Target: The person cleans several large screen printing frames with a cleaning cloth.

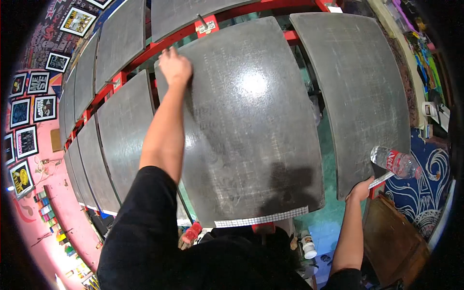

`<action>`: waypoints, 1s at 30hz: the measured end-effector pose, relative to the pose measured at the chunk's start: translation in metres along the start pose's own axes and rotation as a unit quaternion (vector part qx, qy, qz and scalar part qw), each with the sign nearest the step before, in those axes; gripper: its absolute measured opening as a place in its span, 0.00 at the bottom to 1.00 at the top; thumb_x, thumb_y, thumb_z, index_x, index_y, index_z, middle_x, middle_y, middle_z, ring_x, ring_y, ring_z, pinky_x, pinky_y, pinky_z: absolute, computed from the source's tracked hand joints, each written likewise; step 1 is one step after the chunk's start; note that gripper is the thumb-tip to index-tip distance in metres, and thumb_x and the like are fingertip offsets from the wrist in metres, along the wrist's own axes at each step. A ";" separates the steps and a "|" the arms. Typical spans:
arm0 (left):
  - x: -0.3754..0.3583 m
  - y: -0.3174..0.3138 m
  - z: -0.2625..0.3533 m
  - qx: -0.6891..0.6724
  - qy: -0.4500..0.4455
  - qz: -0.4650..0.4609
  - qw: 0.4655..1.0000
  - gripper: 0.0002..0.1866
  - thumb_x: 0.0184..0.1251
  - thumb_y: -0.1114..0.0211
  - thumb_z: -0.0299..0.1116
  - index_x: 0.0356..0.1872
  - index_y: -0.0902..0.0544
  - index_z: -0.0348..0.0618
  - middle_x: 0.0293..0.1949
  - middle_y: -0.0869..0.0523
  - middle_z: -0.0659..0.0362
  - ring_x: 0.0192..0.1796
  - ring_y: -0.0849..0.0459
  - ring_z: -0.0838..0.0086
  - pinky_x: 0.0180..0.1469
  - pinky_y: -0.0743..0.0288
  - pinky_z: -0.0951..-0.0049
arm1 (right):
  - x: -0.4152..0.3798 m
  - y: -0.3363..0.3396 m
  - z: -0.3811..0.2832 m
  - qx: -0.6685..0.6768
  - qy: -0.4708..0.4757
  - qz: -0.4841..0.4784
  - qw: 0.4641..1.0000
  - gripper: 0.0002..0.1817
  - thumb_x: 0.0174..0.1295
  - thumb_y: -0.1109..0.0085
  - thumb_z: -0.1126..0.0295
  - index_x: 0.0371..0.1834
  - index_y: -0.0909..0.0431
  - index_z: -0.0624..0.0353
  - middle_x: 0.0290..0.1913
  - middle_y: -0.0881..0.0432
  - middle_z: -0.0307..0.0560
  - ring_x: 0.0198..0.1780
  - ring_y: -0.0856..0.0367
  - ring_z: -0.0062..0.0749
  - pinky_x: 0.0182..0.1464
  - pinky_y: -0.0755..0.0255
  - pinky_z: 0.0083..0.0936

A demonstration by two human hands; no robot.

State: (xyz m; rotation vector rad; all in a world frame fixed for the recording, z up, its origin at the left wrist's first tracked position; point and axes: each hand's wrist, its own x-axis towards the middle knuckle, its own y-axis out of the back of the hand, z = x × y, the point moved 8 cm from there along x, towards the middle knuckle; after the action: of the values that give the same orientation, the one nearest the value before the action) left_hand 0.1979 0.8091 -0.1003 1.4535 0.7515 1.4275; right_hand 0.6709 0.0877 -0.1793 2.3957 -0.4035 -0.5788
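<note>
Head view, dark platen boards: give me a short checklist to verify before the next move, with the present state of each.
1. Left hand flat on the far corner of the centre board: ok.
2. Right hand on the near corner of the right board: ok.
3. Water bottle lying on that board's edge, near the right hand: not ok.
4. Centre board surface bare: ok.
5. Anything held in the left hand: cannot tell.

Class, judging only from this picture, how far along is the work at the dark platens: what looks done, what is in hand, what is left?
Done: nothing clearly; the centre platen lies bare and glossy. In hand: the left hand presses flat on its far left corner, while the right hand grips the near edge of the right platen, beside a water bottle. Left: the other platens sit untouched.
</note>
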 end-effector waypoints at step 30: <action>-0.211 0.092 0.320 -0.335 -0.438 -0.222 0.804 0.28 0.69 0.43 0.24 0.71 0.23 0.39 0.74 0.26 0.44 0.78 0.30 0.47 0.82 0.40 0.50 | -0.032 0.003 -0.024 0.036 0.029 0.009 0.999 0.41 0.74 0.47 0.40 0.64 0.20 0.76 0.64 0.17 0.68 0.62 0.17 0.57 0.65 0.28 0.43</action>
State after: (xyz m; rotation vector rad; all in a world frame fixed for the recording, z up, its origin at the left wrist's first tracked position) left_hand 0.4643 0.5212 -0.0662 1.0710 -0.0450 0.4389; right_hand 0.6545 0.1108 -0.1505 2.4691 -0.4283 -0.4929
